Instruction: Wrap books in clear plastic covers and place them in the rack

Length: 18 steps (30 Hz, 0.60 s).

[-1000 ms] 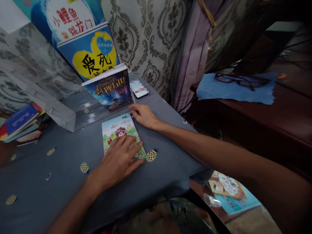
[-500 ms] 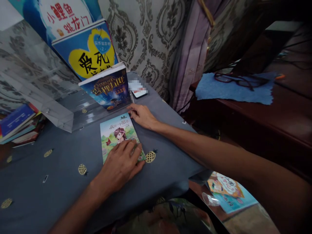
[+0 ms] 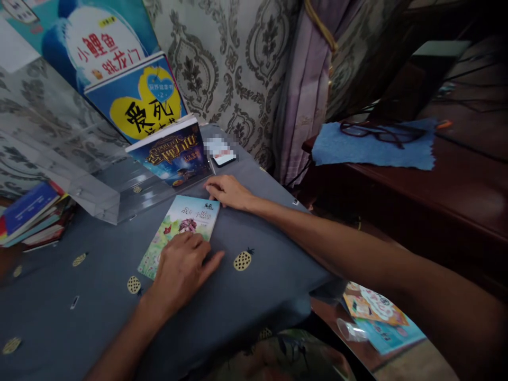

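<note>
Grey cloth [image 3: 103, 312] bore the book [image 3: 178, 218], its long axis slanting away rightward; the left hand [image 3: 181, 264], thumb spread, lay over its lower part, nearer than the right hand [image 3: 230, 192], curled just beside its top-right corner, whether pinching I couldn't tell.

We cannot see part of the small book's [image 3: 200, 211] lower cover, for the left grip [image 3: 180, 262] lies over it. Near the tabletop's [image 3: 262, 296] far edge, pixelation blots out too much of a white-faced object [image 3: 226, 157] for us to name it. Toward that edge, the dark-blue book [image 3: 180, 161] hides the foot of the yellow-heart book [image 3: 146, 108]; we lose the tallest book's [image 3: 107, 45] top beyond the frame.
</note>
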{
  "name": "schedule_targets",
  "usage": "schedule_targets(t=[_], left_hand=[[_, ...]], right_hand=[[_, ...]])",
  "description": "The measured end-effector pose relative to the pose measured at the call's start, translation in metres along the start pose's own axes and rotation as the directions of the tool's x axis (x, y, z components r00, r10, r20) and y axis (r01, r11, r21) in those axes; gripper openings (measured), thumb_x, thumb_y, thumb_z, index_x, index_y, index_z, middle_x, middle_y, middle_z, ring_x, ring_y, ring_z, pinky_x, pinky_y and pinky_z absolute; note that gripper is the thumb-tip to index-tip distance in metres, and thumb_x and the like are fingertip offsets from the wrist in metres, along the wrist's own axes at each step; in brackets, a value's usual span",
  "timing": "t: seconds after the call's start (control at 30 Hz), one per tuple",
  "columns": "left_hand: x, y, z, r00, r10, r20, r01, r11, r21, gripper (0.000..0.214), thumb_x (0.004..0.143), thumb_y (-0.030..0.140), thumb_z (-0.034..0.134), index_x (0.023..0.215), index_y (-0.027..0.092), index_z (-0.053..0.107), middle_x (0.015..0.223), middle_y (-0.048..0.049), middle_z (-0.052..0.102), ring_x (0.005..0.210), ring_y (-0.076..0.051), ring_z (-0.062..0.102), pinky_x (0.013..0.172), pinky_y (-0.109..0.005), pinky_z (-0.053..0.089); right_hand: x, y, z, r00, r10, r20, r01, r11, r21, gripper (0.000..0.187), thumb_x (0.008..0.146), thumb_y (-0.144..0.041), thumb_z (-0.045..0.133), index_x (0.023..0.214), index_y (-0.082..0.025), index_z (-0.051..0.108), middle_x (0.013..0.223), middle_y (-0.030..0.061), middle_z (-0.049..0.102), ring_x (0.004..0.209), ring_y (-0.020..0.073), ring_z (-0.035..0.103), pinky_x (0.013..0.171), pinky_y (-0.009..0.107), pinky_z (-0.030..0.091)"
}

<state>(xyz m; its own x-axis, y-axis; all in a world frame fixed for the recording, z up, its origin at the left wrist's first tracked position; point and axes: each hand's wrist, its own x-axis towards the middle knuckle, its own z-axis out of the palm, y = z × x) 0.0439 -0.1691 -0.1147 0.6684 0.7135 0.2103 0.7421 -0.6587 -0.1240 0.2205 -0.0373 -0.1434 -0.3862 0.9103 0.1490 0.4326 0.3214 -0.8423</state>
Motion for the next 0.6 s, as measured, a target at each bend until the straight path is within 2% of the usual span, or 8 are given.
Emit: schedule_targets(t=[0.1, 0.17, 0.27, 0.33, 0.43, 0.6], left_hand=[[0.007, -0.001, 0.006, 0.982, -0.183, 0.036, 0.177, 0.975, 0.132, 0.02, 0.096, 0.034, 0.054, 0.089, 0.018, 0.063, 0.093, -0.0095, 0.065, 0.09, -0.026, 0.061, 0.069, -0.035, 0.051], [0.016, 0.002, 0.007, 0.959, -0.271, 0.085, 0.251, 0.949, 0.193, 0.021, 0.097, 0.034, 0.052, 0.099, 0.017, 0.064, 0.105, -0.0125, 0.066, 0.098, -0.028, 0.061, 0.072, -0.036, 0.052], [0.029, 0.007, 0.006, 0.919, -0.355, 0.17, 0.314, 0.922, 0.228, 0.026, 0.099, 0.033, 0.047, 0.102, 0.015, 0.064, 0.106, -0.0148, 0.067, 0.101, -0.03, 0.062, 0.07, -0.036, 0.052], [0.035, 0.01, 0.004, 0.904, -0.375, 0.205, 0.325, 0.915, 0.24, 0.029, 0.1, 0.033, 0.044, 0.101, 0.013, 0.065, 0.103, -0.0155, 0.068, 0.1, -0.031, 0.063, 0.067, -0.036, 0.052], [0.038, 0.012, 0.004, 0.909, -0.365, 0.203, 0.314, 0.917, 0.245, 0.034, 0.101, 0.032, 0.04, 0.098, 0.011, 0.066, 0.098, -0.0165, 0.069, 0.096, -0.031, 0.065, 0.065, -0.036, 0.052], [0.037, 0.01, 0.006, 0.929, -0.332, 0.161, 0.283, 0.922, 0.265, 0.038, 0.102, 0.03, 0.035, 0.094, 0.011, 0.068, 0.091, -0.0156, 0.071, 0.09, -0.03, 0.068, 0.062, -0.035, 0.05]], right_hand=[[-0.001, -0.002, -0.002, 0.999, -0.027, 0.023, 0.026, 1.0, 0.012, 0.022, 0.097, -0.018, 0.05, 0.093, -0.012, 0.071, 0.066, 0.0005, 0.068, 0.048, 0.0078, 0.055, 0.055, 0.021, 0.041], [-0.002, -0.003, -0.001, 0.998, -0.047, 0.032, 0.047, 0.999, 0.0, 0.022, 0.096, -0.018, 0.051, 0.089, -0.013, 0.071, 0.062, -0.0004, 0.067, 0.051, 0.0083, 0.056, 0.056, 0.021, 0.04], [-0.004, -0.004, 0.003, 0.998, -0.07, 0.007, 0.07, 0.997, -0.037, 0.025, 0.096, -0.017, 0.051, 0.079, -0.013, 0.069, 0.062, 0.0002, 0.067, 0.055, 0.0095, 0.058, 0.058, 0.022, 0.039], [-0.006, -0.002, 0.006, 0.995, -0.083, -0.059, 0.079, 0.995, -0.064, 0.025, 0.095, -0.018, 0.052, 0.076, -0.014, 0.068, 0.064, 0.0008, 0.068, 0.059, 0.0107, 0.059, 0.06, 0.023, 0.04], [-0.012, 0.005, 0.006, 0.981, -0.095, -0.168, 0.097, 0.995, 0.003, 0.022, 0.095, -0.019, 0.05, 0.086, -0.015, 0.07, 0.07, 0.0015, 0.07, 0.064, 0.0122, 0.061, 0.064, 0.024, 0.044], [-0.024, 0.016, -0.006, 0.981, -0.136, -0.137, 0.169, 0.948, 0.27, 0.028, 0.096, -0.023, 0.045, 0.102, -0.014, 0.071, 0.076, 0.0041, 0.074, 0.069, 0.0135, 0.065, 0.071, 0.027, 0.052]])
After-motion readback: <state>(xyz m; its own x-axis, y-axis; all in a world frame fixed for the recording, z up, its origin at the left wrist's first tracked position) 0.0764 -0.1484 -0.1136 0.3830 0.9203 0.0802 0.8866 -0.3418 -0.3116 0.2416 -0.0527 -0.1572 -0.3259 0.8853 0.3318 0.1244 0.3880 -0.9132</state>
